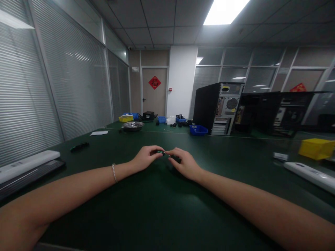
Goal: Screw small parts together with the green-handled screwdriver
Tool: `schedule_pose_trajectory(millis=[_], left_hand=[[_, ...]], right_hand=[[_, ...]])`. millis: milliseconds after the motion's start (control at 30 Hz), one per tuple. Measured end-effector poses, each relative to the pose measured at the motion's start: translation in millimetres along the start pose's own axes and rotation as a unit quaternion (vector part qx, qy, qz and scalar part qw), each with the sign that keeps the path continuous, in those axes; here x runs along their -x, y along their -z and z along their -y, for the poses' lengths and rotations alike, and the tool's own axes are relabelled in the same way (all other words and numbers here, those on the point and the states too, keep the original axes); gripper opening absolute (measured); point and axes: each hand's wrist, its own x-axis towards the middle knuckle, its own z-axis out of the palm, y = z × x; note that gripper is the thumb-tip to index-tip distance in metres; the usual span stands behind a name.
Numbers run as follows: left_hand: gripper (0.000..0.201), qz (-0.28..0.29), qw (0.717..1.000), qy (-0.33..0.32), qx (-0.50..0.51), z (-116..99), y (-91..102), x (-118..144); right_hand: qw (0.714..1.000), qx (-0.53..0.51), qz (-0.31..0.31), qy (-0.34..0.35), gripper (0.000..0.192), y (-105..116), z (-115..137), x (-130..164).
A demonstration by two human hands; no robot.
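Above the middle of the dark green tabletop (146, 216), my two hands meet almost fingertip to fingertip. My left hand (147, 157), a bracelet on its wrist, pinches a small dark piece with a hint of green (161, 152); its kind is too small to tell. The fingers of my right hand (186, 164) are closed at the other end of that piece. Dark matter shows between the right thumb and fingers, but I cannot make out whether it is a separate part or shadow.
A black computer tower (209, 108) stands at the back right beside a blue bin (198, 130). A metal bowl (133, 126) and a yellow tray (126, 119) sit at the back left. White long devices (28, 164) lie left and right; a yellow box (316, 148) stands far right.
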Motion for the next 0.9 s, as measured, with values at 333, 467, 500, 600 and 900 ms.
schedule_pose_trajectory(millis=[333,467,500,600,900], left_hand=[[0.031,0.009,0.999,0.033,0.040,2,-1.8,0],[0.030,0.014,0.998,0.034,0.059,7,-3.1,-2],[0.030,0.014,0.997,0.035,0.062,8,-3.1,-2],[0.031,0.017,0.996,0.034,0.076,9,-2.6,-3],[0.031,0.012,0.991,0.040,0.130,15,-4.7,-4]], right_hand=[[1.000,-0.017,0.009,-0.008,0.032,2,-3,0],[1.000,-0.021,0.009,0.003,0.032,1,-4,1],[1.000,-0.021,0.009,0.005,0.031,1,-5,1],[1.000,-0.024,0.009,0.010,0.032,0,-8,0],[0.999,-0.035,0.010,0.019,0.034,5,0,1]])
